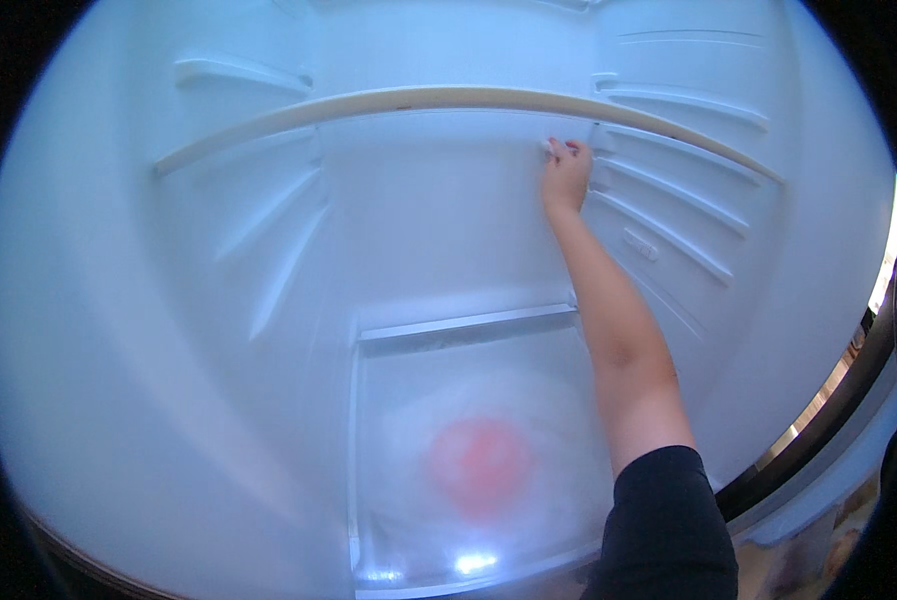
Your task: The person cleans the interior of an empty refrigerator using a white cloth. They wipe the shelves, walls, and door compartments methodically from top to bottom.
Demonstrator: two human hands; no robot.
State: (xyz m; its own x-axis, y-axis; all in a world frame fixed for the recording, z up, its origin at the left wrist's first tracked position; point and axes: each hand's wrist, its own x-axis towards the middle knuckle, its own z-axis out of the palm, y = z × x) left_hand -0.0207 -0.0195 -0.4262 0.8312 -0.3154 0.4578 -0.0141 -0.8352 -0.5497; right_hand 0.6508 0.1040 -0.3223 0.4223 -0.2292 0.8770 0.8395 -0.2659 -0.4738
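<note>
My right hand (pixel 567 176) reaches deep into the interior of a white refrigerator, its fingers closed on a small white cloth or wipe (pixel 548 148). It is against or close to the back wall (pixel 441 210), near the right rear corner, just below a pale shelf edge (pixel 448 98) that spans the cavity. Most of the cloth is hidden by the fingers. My left hand is out of view. Before me, low in the cavity, lies a framed clear shelf or panel (pixel 466 329) with a reddish blurred patch and a bright reflection on its surface.
Moulded shelf rails line the left wall (pixel 268 274) and the right wall (pixel 673 217). A small raised fitting (pixel 640 244) sits on the right wall. At far right, the dark door seal (pixel 808 435) borders the opening.
</note>
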